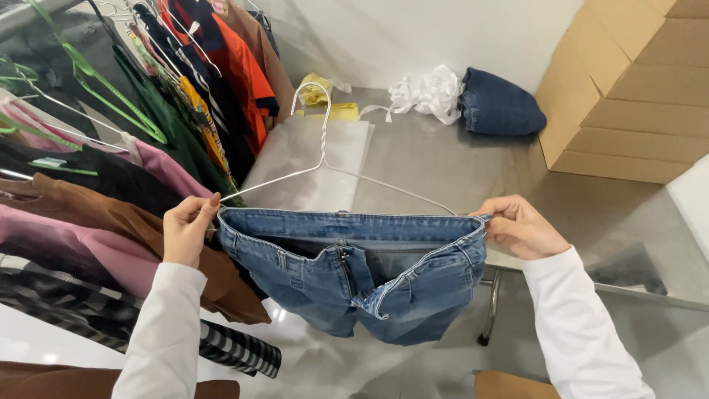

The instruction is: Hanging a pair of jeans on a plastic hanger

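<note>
Left hand (186, 230) and right hand (519, 227) pinching blue jeans (354, 277) by waistband ends, fingers closed tight. Jeans hanging on wire hanger (325, 159), above shiny tabletop (443, 162), beside hanging clothes (111, 148).

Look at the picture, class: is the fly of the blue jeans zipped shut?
No. The jeans, stretched by left hand and right hand on a wire hanger, hang with the fly open.

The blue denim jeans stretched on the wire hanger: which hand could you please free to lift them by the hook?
Probably the left hand: the silver wire hanger has its hook leaning toward that side, nearer the rack of hung clothes, while the right hand pinches the far end of the waistband of the blue denim jeans.
</note>
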